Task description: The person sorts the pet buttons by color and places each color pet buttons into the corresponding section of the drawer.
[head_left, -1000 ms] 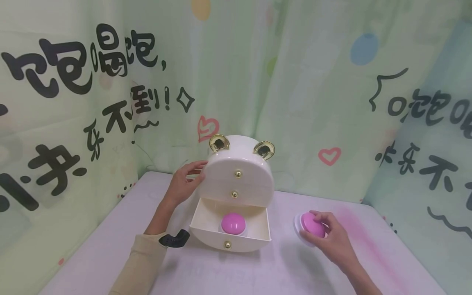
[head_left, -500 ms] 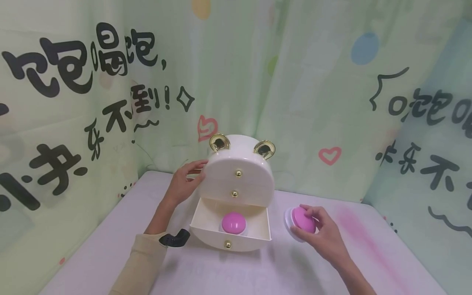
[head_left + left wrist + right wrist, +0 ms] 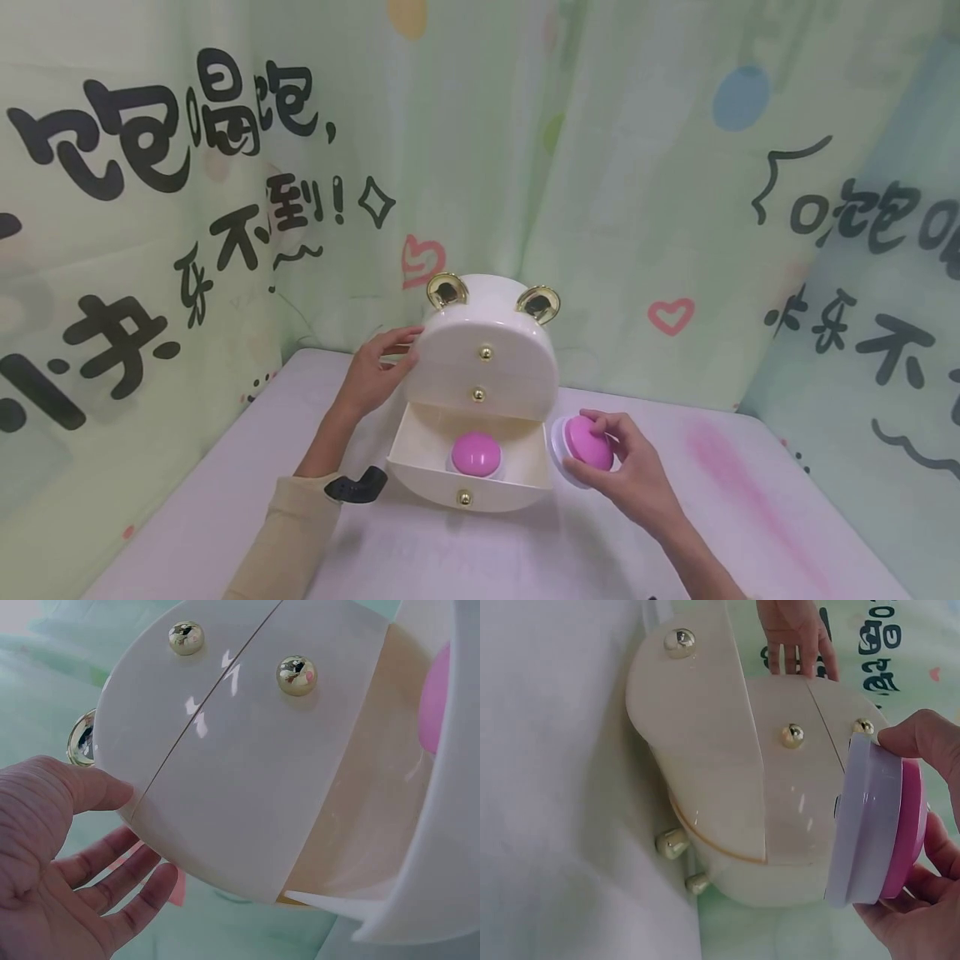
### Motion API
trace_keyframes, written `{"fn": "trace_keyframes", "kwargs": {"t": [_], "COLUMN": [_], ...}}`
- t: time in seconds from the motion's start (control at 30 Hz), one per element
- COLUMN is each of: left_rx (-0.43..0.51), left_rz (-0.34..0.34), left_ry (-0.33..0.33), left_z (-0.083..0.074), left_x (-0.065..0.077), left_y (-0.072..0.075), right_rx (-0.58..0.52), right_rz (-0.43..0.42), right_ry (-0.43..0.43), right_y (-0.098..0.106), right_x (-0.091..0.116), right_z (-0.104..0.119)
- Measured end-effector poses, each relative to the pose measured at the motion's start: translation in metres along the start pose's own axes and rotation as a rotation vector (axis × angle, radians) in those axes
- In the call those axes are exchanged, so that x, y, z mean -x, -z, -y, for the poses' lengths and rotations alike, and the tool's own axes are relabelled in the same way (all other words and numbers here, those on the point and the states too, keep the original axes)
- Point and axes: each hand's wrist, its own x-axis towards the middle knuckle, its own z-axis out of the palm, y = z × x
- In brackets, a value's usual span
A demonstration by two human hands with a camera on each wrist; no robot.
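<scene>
A white bear-shaped drawer box with gold knobs and gold-rimmed ears stands on the table. Its bottom drawer is pulled out, and a pink-domed push button on a white base lies inside. My left hand touches the box's left side, its thumb at the front edge and its other fingers loosely extended, as the left wrist view shows. My right hand grips a second pink-domed push button by its rim, tilted, just right of the drawer. In the right wrist view its white base faces the box.
The white table has a pink stain on its right side. A pale green curtain with dark lettering and hearts hangs behind and on both sides. The box's small gold feet appear in the right wrist view.
My right hand has moved left with the push button, from out over the table's right part to beside the open drawer. My left hand and the box have stayed put.
</scene>
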Motion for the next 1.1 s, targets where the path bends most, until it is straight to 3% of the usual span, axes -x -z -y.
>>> {"fn": "trace_keyframes", "kwargs": {"t": [0.6,0.83,1.1], "left_rx": [0.006,0.007,0.004], "left_rz": [-0.002,-0.002,-0.002], "left_ry": [-0.01,-0.004,-0.004], "left_z": [0.003,0.002,0.001], "left_x": [0.0,0.001,0.0], "left_y": [0.0,-0.001,-0.001], "right_rx": [-0.048,-0.039,-0.022], "right_rz": [0.081,0.128,0.154], "right_ry": [0.044,-0.029,-0.028], "right_y": [-0.034,-0.047,-0.06], "right_x": [-0.011,-0.015,-0.022], "right_z": [0.009,0.009,0.004]}}
